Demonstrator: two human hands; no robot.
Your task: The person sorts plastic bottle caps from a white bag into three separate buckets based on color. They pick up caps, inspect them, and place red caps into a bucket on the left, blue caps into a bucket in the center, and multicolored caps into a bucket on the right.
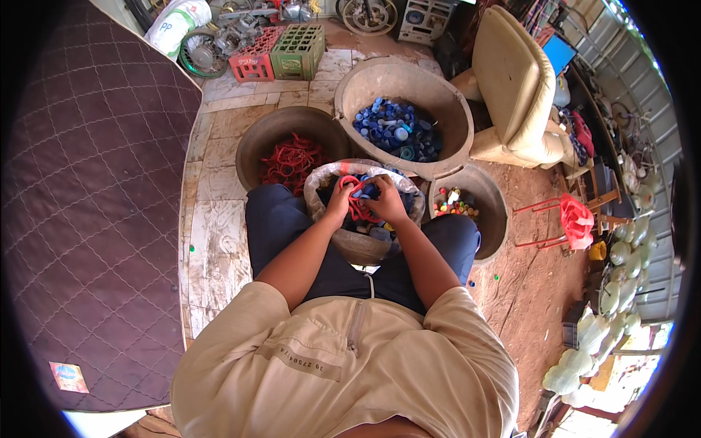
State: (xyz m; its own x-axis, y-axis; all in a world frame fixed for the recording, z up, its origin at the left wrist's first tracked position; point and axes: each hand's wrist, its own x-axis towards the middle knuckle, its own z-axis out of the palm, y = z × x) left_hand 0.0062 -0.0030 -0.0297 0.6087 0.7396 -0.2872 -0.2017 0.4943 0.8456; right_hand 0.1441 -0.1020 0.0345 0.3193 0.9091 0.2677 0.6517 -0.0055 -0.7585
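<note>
A sack with a rolled-down rim (313,189) stands between my knees, filled with mostly blue bottle caps (380,233). Over its mouth, my left hand (340,201) grips looped red plastic strips (350,182), which dangle among the caps. My right hand (386,198) meets them from the other side, its fingertips close to a blue cap (370,190); whether it pinches the cap or a strip is unclear. Beyond the sack, a large round tub (350,82) contains blue caps (394,126). More red strips (296,159) fill a left-hand tub (252,137). Mixed-colour caps (454,203) lie in a smaller tub (493,219) on the right.
A dark quilted mattress (98,208) borders the left side. Red (257,55) and green crates (297,52) stand at the back beside wheel parts (202,53). A beige armchair (509,82) and a red-topped stool (575,222) are to the right. Loose caps dot the floor.
</note>
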